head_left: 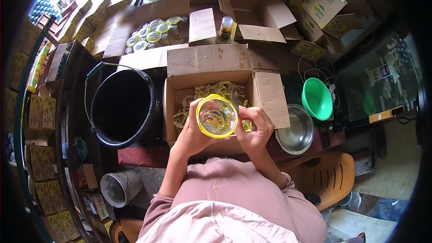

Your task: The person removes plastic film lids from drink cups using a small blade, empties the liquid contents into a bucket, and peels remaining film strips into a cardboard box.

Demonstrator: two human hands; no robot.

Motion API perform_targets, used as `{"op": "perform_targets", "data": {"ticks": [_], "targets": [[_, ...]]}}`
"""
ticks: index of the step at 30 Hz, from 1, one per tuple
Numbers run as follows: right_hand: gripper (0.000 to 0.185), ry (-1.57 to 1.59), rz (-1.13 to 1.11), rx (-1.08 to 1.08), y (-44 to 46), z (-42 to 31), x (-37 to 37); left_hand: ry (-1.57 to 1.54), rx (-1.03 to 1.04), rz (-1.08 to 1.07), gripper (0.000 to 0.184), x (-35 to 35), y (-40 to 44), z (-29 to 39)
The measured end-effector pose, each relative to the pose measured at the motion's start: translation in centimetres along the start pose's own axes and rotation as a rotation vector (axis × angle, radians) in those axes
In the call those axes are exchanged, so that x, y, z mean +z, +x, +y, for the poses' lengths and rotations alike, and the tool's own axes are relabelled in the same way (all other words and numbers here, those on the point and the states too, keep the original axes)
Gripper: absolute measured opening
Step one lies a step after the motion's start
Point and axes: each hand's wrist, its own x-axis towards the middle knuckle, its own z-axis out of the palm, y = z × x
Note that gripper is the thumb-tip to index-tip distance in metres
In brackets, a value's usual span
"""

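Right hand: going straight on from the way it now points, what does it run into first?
Most likely the yellow-rimmed clear cup held in the left hand. The right hand is right beside its rim; whether they already touch is unclear from this view.

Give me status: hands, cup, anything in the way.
Left hand around yellow-rimmed cup. Right hand at its rim, with what looks like a blade. Open carton below, yellow scraps inside; nothing visibly in the way.
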Motion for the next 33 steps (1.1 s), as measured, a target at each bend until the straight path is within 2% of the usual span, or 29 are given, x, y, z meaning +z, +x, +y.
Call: {"op": "perform_targets", "data": {"ticks": [2, 7, 13, 23, 33], "targets": [[0.02, 0.043, 0.029, 0.075, -0.2, 0.0, 0.2, -0.056, 0.011, 0.002, 0.09, 0.0, 0.0, -0.3], [0.02, 0.0, 0.036, -0.007, -0.7, -0.1, -0.1, -0.155, 0.003, 0.036, 0.089, 0.1, 0.2, -0.8], [0.02, -0.029, 0.012, -0.057, -0.2, 0.0, -0.3, -0.198, -0.031, -0.024, 0.088, -0.1, 0.1, -0.4], [0.021, -0.054, 0.026, -0.12, -0.1, 0.1, -0.6, -0.325, -0.098, -0.008, 0.075, -0.2, 0.0, 0.2], [0.025, -0.19, -0.022, -0.435, 0.9, 0.8, -1.3, -0.134, -0.025, -0.052, 0.074, -1.2, -0.2, 0.3]]}}
